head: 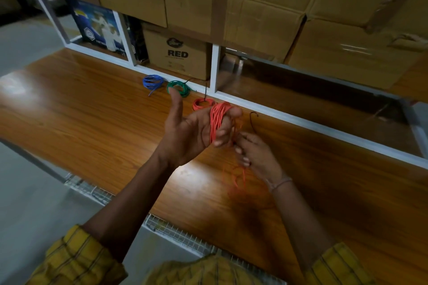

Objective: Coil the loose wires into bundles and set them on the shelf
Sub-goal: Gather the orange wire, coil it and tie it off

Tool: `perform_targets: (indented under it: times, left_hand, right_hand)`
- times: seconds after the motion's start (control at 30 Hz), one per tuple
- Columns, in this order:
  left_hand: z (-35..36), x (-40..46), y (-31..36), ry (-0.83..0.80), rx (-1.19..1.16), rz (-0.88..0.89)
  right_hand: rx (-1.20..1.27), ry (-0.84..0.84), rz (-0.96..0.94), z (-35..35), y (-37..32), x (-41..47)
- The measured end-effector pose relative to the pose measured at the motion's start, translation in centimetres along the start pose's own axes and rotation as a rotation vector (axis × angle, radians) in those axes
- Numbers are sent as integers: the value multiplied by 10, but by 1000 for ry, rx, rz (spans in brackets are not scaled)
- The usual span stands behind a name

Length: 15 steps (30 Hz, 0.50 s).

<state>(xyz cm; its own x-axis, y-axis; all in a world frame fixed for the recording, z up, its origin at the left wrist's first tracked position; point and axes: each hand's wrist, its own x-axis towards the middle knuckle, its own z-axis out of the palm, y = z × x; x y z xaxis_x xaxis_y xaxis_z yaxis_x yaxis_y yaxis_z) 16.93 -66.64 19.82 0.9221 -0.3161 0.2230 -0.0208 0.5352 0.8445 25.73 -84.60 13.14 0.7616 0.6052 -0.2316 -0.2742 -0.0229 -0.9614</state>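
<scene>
Your left hand [194, 132] is raised above the counter [92, 118], palm toward you, thumb stuck up and away. The orange wire [216, 122] is wound in many turns round its fingers, which are curled over the loops and hold them. The band of turns runs roughly from the fingertips' side near the top down toward the palm, so its long axis stands nearly upright in the view, tilted slightly to the right at the top.

From that bundle a loose tail of the same wire drops down past your right hand [257, 155] and hangs in slack, blurred loops above the wood. Your right hand sits just beside and below the left, fingers curled; it seems to pinch the strand, though blur keeps you from telling for certain.

On the counter by the white shelf frame [215, 67] lie three finished coils, flat: a blue coil [152, 82], a green coil [178, 87] just beside it, and a red coil [202, 104] nearer your left hand. A thin black wire [252, 120] curls up near the right fingers.
</scene>
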Motion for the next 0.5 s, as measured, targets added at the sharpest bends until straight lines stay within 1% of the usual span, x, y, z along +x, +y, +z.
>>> perform_targets:
  times: [0.1, 0.2, 0.23, 0.27, 0.3, 0.33, 0.43, 0.47, 0.5]
  left_hand:
    - [-3, 7, -3, 90, -78, 95]
    - [-11, 17, -5, 229, 10, 122]
    - [-15, 19, -6, 299, 112, 109]
    - [-20, 20, -7, 369, 278, 93]
    - [-23, 19, -9, 418, 488, 64]
    - [-24, 17, -11, 431, 690, 13]
    - [-23, 5, -17, 346, 1196, -167]
    - [-23, 3, -19, 296, 1298, -191]
    - [-22, 0, -19, 246, 1329, -205]
  right_hand:
    - [-84, -132, 53, 18, 3, -16]
    - [-227, -348, 105, 23, 2, -30]
    - [-253, -412, 97, 22, 0, -33]
    - [-261, -462, 72, 20, -2, -36]
    - [-258, -492, 42, 17, -6, -38]
    - [-250, -500, 16, 14, -12, -39]
    - [-288, -461, -54, -1, -36, -42]
    - [-330, -438, -86, -7, -44, -42]
    - [-371, -407, -116, -13, -49, -41]
